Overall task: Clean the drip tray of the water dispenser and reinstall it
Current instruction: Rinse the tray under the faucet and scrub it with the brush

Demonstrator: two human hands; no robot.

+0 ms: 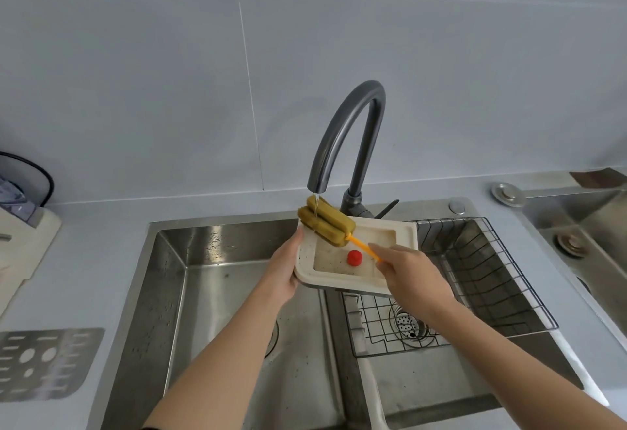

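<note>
Sitting in drip tray [406,237] over sink [173,294]: 1 red cap [354,257] near sponge brush [327,224].

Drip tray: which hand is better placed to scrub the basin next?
Right. The right hand holds the sponge brush by its handle, head over the drip tray; the left hand grips the tray's left edge, steadying it.

Two bare forearms [237,345] and hands [283,270]

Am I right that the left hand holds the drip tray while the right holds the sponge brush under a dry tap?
Not quite: the head view shows water running from the tap onto the sponge brush; the rest holds.
</note>
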